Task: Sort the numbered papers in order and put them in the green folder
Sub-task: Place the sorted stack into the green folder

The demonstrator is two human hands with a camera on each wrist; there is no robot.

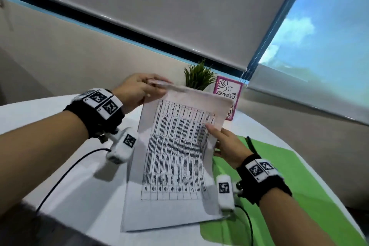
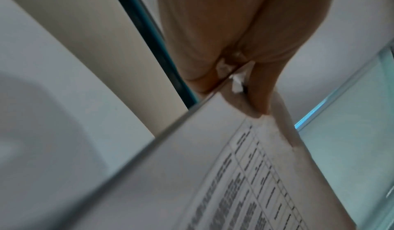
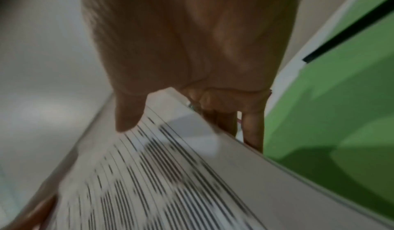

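A stack of white papers (image 1: 173, 158) printed with a table stands tilted, its lower edge on the white table (image 1: 60, 175). My left hand (image 1: 139, 90) pinches the top left corner between thumb and fingers. My right hand (image 1: 225, 144) grips the right edge, thumb on the printed face and fingers behind. The left wrist view shows the papers (image 2: 213, 166) pinched at the corner by my left hand (image 2: 234, 75). In the right wrist view the right hand (image 3: 192, 109) clamps the papers (image 3: 170, 174). The green folder (image 1: 289, 181) lies flat under and right of the papers; the folder (image 3: 341, 115) shows again beside the fingers.
A small green plant (image 1: 198, 76) and a pink-framed card (image 1: 227, 94) stand at the table's far edge behind the papers. A black cable (image 1: 60, 177) runs across the table from my left wrist. Roller blinds and a window fill the background.
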